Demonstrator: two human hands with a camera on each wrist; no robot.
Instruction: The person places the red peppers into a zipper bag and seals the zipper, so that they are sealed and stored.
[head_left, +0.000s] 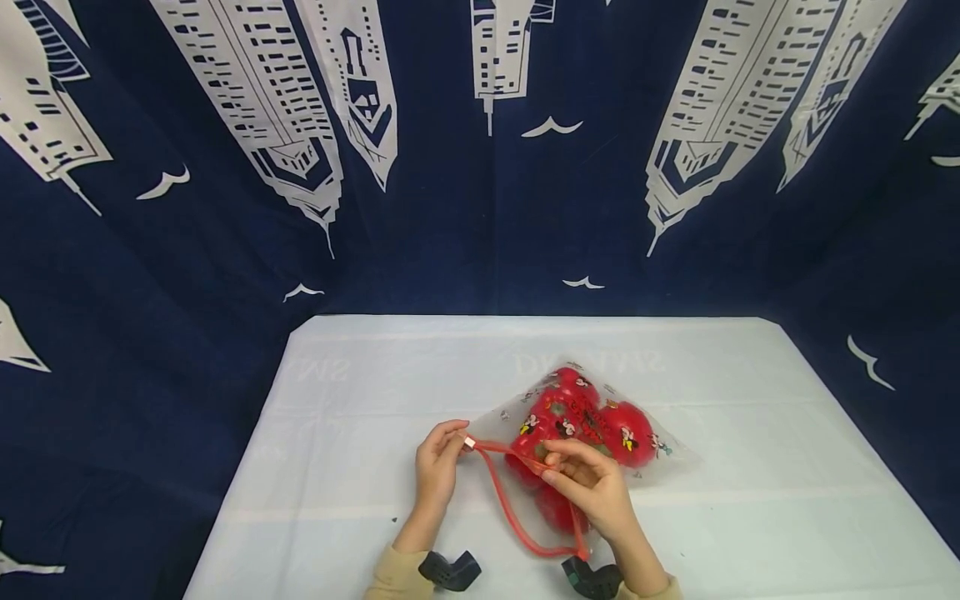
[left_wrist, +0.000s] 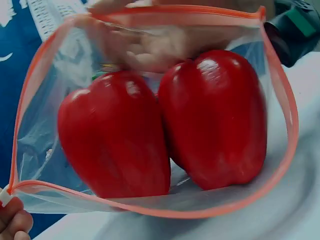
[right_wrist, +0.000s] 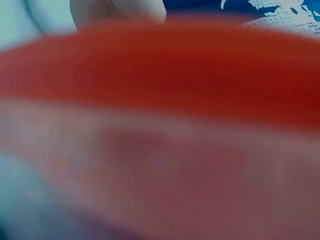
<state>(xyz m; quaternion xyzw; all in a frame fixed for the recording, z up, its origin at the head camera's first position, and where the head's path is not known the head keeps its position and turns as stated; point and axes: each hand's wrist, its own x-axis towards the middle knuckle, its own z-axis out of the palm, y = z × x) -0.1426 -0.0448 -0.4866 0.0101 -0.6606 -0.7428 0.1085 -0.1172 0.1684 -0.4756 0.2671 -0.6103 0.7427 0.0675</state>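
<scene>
A clear zip bag (head_left: 551,552) with an orange-red zip edge lies on the table, its mouth spread open toward the person. Several glossy red bell peppers (head_left: 630,433) are inside; two of them fill the left wrist view, one pepper (left_wrist: 120,140) beside another (left_wrist: 215,120). My left hand (head_left: 437,479) pinches the bag's corner at the white zip slider (head_left: 469,442). Thumb and fingers of my right hand (head_left: 596,487) pinch the upper zip edge, in front of the peppers. In the right wrist view the blurred orange zip edge (right_wrist: 165,70) covers most of the picture.
A white-covered table (head_left: 337,467) spreads around the bag. Behind it hangs a dark blue curtain (head_left: 450,233) printed with white buildings and birds. Black wrist devices (head_left: 450,572) sit at both wrists, close to the bag's near edge. A small dark speck lies left of the left forearm.
</scene>
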